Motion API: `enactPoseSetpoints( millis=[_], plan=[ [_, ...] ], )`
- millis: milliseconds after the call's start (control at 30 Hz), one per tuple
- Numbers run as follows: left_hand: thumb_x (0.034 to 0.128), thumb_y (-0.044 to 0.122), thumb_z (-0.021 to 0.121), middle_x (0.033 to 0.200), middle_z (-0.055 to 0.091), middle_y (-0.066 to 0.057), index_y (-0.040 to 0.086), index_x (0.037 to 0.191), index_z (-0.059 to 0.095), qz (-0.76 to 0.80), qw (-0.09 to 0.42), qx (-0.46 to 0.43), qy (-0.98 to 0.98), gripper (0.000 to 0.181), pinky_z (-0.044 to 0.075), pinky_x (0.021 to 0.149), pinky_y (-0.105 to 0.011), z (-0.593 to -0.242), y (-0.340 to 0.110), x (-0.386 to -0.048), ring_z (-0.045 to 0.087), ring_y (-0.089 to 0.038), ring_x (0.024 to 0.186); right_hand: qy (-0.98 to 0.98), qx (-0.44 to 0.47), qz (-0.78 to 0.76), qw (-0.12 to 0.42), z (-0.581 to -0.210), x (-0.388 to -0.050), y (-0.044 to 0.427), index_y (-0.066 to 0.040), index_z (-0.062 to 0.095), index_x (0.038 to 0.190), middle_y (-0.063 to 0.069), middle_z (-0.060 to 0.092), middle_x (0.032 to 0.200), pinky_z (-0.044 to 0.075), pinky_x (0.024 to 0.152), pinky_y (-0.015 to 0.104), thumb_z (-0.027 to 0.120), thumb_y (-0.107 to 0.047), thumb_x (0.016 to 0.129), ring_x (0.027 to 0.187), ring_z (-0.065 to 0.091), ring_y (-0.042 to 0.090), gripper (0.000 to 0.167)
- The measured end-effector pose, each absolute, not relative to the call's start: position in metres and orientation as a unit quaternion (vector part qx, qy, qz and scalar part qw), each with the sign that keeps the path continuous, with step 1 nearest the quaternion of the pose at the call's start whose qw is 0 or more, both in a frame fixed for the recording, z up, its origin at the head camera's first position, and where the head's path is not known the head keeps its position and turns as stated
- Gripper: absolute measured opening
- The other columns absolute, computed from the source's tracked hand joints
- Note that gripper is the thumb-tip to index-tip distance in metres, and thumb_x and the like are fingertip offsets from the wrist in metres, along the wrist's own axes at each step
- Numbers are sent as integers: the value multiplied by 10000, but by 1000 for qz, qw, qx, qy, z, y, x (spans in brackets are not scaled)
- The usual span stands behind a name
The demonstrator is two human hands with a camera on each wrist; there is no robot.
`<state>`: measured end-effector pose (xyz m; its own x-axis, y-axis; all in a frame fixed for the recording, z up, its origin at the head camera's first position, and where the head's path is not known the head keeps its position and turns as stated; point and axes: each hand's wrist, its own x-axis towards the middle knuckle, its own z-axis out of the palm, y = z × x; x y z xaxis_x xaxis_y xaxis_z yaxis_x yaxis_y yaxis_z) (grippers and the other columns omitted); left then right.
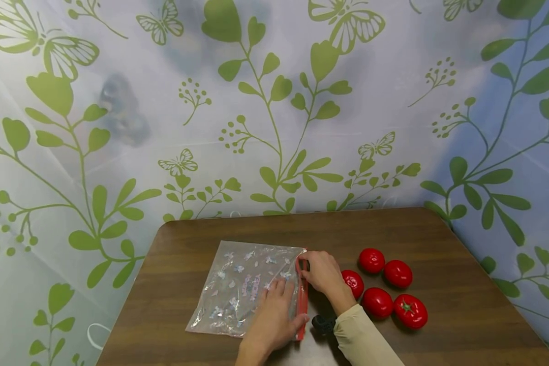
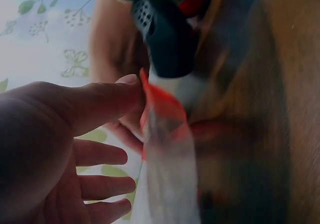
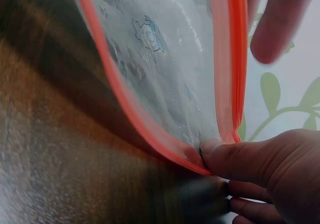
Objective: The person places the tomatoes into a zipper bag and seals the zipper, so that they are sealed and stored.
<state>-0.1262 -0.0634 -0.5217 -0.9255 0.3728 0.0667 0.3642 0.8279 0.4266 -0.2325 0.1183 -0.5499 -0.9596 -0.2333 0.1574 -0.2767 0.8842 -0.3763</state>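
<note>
A clear zip bag [image 1: 238, 284] with small printed figures lies on the table, its red-edged mouth [image 3: 235, 59] facing right. In the right wrist view this mouth gapes, one red edge apart from the other. My right hand [image 1: 322, 274] pinches the mouth's far end, the thumb [image 3: 235, 159] pressed over the red strip. My left hand [image 1: 274, 317] rests on the bag's near part with fingers extended. Its straight thumb [image 2: 110, 102] touches the red edge in the left wrist view; the other visible fingers hold nothing.
Several red tomatoes [image 1: 377, 303] sit right of the bag, partly behind my right forearm. A dark wrist-worn device [image 1: 322, 324] is at my right wrist. The brown table [image 1: 174, 259] ends at a leaf-patterned curtain [image 1: 274, 127].
</note>
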Motion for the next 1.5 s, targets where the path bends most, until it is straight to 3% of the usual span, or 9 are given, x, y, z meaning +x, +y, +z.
enactPoseSetpoints(
  millis=[233, 600, 867, 1000, 1267, 1500],
  plan=[
    [946, 492, 814, 1596, 567, -234, 23, 1583, 536, 209, 12, 205, 956, 838, 426, 1226, -639, -527, -50, -124, 502, -434, 1522, -970, 130, 202, 47, -550, -232, 118, -174, 837, 1184, 40, 822, 1083, 635, 857, 523, 944, -160, 849, 954, 756, 320, 352],
    [970, 451, 791, 1625, 534, -247, 84, 1569, 576, 228, 23, 199, 953, 735, 417, 1237, -633, -530, -46, -123, 479, -469, 1536, -970, 129, 199, 44, -550, -233, 118, -180, 834, 1181, 46, 821, 1072, 629, 844, 518, 938, -159, 852, 945, 755, 323, 346],
    [927, 225, 758, 1600, 557, -247, 148, 1501, 653, 206, 1, 213, 955, 588, 461, 1186, -652, -533, -46, -125, 518, -498, 1492, -969, 132, 201, 46, -549, -232, 118, -171, 836, 1153, 39, 817, 1038, 621, 814, 513, 941, -159, 841, 919, 749, 322, 329],
    [923, 161, 718, 1615, 534, -258, 131, 1494, 654, 206, 10, 209, 956, 575, 459, 1180, -669, -534, -45, -126, 485, -530, 1506, -969, 134, 201, 47, -548, -232, 118, -173, 836, 1157, 38, 820, 1046, 623, 816, 520, 948, -177, 840, 929, 756, 329, 336],
    [949, 182, 727, 1613, 548, -233, 69, 1475, 661, 179, 29, 201, 963, 542, 451, 1191, -654, -535, -46, -127, 473, -512, 1520, -969, 136, 200, 46, -549, -232, 117, -180, 836, 1164, 38, 823, 1056, 627, 833, 523, 955, -202, 842, 942, 762, 323, 344],
    [871, 173, 782, 1588, 574, -225, -34, 1461, 624, 180, 34, 192, 964, 645, 453, 1195, -627, -537, -46, -128, 485, -495, 1512, -970, 134, 201, 40, -548, -233, 117, -171, 837, 1183, 44, 826, 1093, 625, 852, 527, 952, -211, 846, 968, 766, 323, 358]
  ],
)
